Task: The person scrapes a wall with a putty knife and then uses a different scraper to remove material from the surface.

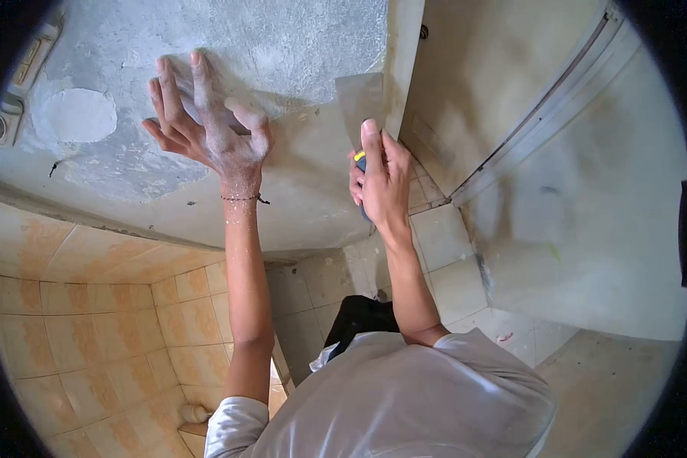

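Note:
My left hand [221, 137], dusted with white powder, is spread at the plastered wall [298, 46]. Its fingers are apart, and the fingertips appear to touch the grey-white surface. My right hand [385, 179] is closed around the dark handle of a putty knife [360, 99], thumb on top. Yellow shows at the handle's upper end. The wide blade points away from me and lies at or just over the wall near its right edge; whether it touches cannot be made out. White specks cover my left forearm below a thin dark bracelet [240, 198].
A smooth pale round patch [80, 116] and electrical fittings [8, 120] are on the wall at left. Orange-patterned tiles [91, 328] line the lower left. A doorway edge [542, 103] and pale panel [588, 229] stand at right. Floor tiles [443, 237] lie below.

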Action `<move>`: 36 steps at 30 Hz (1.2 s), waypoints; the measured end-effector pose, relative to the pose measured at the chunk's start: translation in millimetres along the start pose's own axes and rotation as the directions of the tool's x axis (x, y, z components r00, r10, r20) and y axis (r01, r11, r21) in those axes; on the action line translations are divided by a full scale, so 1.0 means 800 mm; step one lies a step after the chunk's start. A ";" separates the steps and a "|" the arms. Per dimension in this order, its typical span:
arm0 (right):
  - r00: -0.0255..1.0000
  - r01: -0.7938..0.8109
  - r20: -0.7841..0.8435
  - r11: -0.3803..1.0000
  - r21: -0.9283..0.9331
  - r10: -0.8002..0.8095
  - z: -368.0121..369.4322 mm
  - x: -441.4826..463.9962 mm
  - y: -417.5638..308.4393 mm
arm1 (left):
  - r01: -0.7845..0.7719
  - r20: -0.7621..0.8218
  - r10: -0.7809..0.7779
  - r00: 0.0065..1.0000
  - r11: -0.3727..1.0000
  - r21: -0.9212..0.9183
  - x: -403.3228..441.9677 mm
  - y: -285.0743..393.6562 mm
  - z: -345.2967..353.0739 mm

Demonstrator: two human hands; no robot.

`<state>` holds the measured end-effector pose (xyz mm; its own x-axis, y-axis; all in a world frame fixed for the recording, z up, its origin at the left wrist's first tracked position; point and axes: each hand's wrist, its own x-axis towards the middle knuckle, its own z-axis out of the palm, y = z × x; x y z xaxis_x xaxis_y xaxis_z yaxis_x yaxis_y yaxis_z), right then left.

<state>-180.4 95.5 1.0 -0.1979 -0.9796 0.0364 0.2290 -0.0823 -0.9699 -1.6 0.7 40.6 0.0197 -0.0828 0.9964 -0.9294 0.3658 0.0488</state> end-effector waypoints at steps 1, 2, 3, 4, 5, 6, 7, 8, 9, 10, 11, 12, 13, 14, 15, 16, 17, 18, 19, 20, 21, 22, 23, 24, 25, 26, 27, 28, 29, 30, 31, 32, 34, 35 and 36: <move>1.000 0.005 -0.004 1.000 0.009 -0.005 0.002 0.001 -0.001 | -0.005 -0.004 0.005 1.000 1.000 0.002 0.001 0.000 0.001; 1.000 0.011 -0.007 1.000 0.018 -0.011 0.003 0.004 -0.002 | -0.009 -0.012 0.009 1.000 1.000 -0.009 0.001 0.000 0.002; 1.000 0.013 -0.003 1.000 0.019 -0.013 0.004 0.010 -0.005 | -0.010 -0.018 0.010 1.000 1.000 -0.018 0.000 -0.001 0.002; 0.999 0.039 0.000 0.999 -0.001 -0.039 0.003 0.016 -0.010 | -0.010 -0.016 0.010 1.000 1.000 -0.018 0.000 -0.001 0.001; 0.998 0.066 0.002 0.998 -0.022 -0.066 0.002 0.020 -0.013 | -0.013 -0.004 0.013 1.000 1.000 -0.004 0.000 -0.002 0.000; 0.998 0.065 0.000 0.998 -0.024 -0.065 0.001 0.017 -0.011 | -0.014 0.008 0.014 1.000 1.000 0.009 -0.001 -0.003 0.000; 0.999 0.037 -0.010 0.999 -0.027 -0.037 0.001 0.009 -0.010 | -0.011 0.011 0.011 1.000 1.000 0.006 -0.002 -0.003 0.001; 1.000 0.010 -0.020 1.000 -0.029 -0.011 0.000 0.004 -0.009 | -0.014 0.002 0.014 1.000 1.000 -0.004 -0.003 -0.003 0.001; 1.000 0.017 -0.020 0.999 -0.029 -0.018 -0.001 0.007 -0.009 | -0.018 -0.016 0.018 1.000 1.000 -0.011 -0.001 -0.004 0.004; 1.000 0.007 -0.006 1.000 -0.031 -0.008 -0.003 0.012 -0.007 | -0.021 -0.026 0.021 0.999 1.000 -0.009 0.002 -0.004 0.006; 1.000 -0.014 0.005 0.999 -0.031 0.014 -0.004 0.012 -0.004 | -0.018 -0.015 0.018 1.000 1.000 0.000 0.001 -0.004 0.004; 1.000 -0.020 0.003 0.999 -0.025 0.020 -0.003 0.009 -0.004 | -0.017 0.001 0.017 1.000 1.000 0.005 -0.001 -0.003 0.002; 1.000 -0.024 0.004 0.999 -0.023 0.024 -0.003 0.008 -0.007 | -0.021 0.005 0.021 1.000 1.000 0.004 0.000 -0.002 0.002; 0.999 -0.034 0.001 0.999 -0.022 0.034 -0.004 0.005 -0.008 | -0.020 0.008 0.019 1.000 1.000 0.012 0.001 0.000 0.000; 0.999 -0.040 -0.006 0.999 -0.022 0.040 -0.004 0.003 -0.007 | -0.017 0.007 0.017 1.000 1.000 0.018 0.001 0.002 -0.001; 1.000 -0.027 -0.016 0.999 -0.022 0.026 -0.002 0.003 -0.007 | -0.018 0.007 0.018 1.000 1.000 0.012 0.001 0.003 -0.001; 1.000 -0.007 -0.023 1.000 -0.021 0.007 -0.001 0.006 -0.009 | -0.017 0.002 0.017 1.000 1.000 0.015 0.001 0.001 0.000; 1.000 0.002 -0.024 1.000 -0.021 -0.002 0.000 0.010 -0.010 | -0.014 -0.005 0.015 1.000 1.000 0.021 0.002 0.000 0.001; 1.000 0.001 -0.017 1.000 -0.017 -0.001 -0.001 0.013 -0.008 | -0.026 -0.012 0.026 1.000 1.000 0.015 0.002 0.001 0.001; 1.000 -0.008 -0.013 1.000 -0.013 0.008 -0.002 0.012 -0.005 | -0.025 -0.005 0.025 1.000 1.000 0.013 0.002 0.001 0.002; 1.000 -0.018 -0.021 1.000 -0.012 0.018 -0.001 0.011 -0.002 | -0.028 -0.006 0.028 1.000 0.999 0.019 0.001 0.001 0.002; 1.000 -0.010 -0.013 1.000 0.002 0.010 0.000 0.009 -0.001 | -0.031 -0.005 0.031 1.000 0.999 0.025 0.000 0.000 0.001; 1.000 0.004 -0.004 1.000 0.016 -0.004 0.001 0.009 -0.002 | -0.039 -0.002 0.039 0.999 0.999 0.028 0.001 -0.001 0.001; 1.000 0.000 -0.010 1.000 0.014 0.000 0.000 0.010 -0.002 | -0.037 0.004 0.037 0.999 0.999 0.023 0.001 -0.001 0.000; 1.000 0.007 -0.007 1.000 0.011 -0.007 0.000 0.012 -0.004 | -0.046 0.001 0.046 0.999 0.999 0.014 0.001 -0.001 0.000; 1.000 0.017 0.002 1.000 0.008 -0.017 0.001 0.016 -0.007 | -0.055 -0.007 0.055 0.998 0.998 0.010 0.002 -0.002 0.001; 1.000 0.013 0.004 1.000 0.008 -0.013 0.002 0.019 -0.010 | -0.054 -0.003 0.054 0.999 0.998 0.012 0.002 -0.002 0.001; 0.999 0.042 0.011 0.999 0.013 -0.042 0.003 0.022 -0.015 | -0.055 -0.004 0.055 0.998 0.998 0.012 0.002 -0.003 0.001; 0.997 0.071 0.017 0.997 0.018 -0.071 0.003 0.022 -0.017 | -0.056 -0.005 0.056 0.998 0.998 0.009 0.001 -0.003 0.001; 0.998 0.068 0.011 0.997 0.019 -0.068 0.003 0.016 -0.012 | -0.058 0.000 0.058 0.998 0.998 0.005 0.001 -0.003 0.002; 1.000 0.022 -0.003 1.000 0.003 -0.022 0.002 0.010 -0.006 | -0.064 -0.029 0.063 0.998 0.997 -0.051 0.002 -0.003 0.005; 1.000 -0.022 -0.012 1.000 -0.014 0.022 0.003 0.010 -0.002 | -0.072 -0.061 0.066 0.996 0.992 -0.101 0.004 -0.003 0.007; 1.000 -0.015 -0.001 1.000 0.002 0.015 0.003 0.017 0.002 | -0.054 -0.032 0.053 0.998 0.997 -0.046 0.003 -0.001 0.003; 1.000 -0.017 -0.003 1.000 0.018 0.017 0.003 0.018 0.003 | -0.036 0.009 0.036 0.999 0.999 0.000 0.001 0.000 -0.001; 1.000 -0.015 -0.004 1.000 0.020 0.015 0.005 0.018 0.001 | -0.038 0.007 0.038 0.999 0.999 -0.002 0.000 -0.001 -0.001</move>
<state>-179.5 80.3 2.0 -0.1985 -0.9799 0.0209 0.2506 -0.0713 -0.9655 -0.6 1.5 40.9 -0.0186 -0.0757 0.9970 -0.9289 0.3702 0.0107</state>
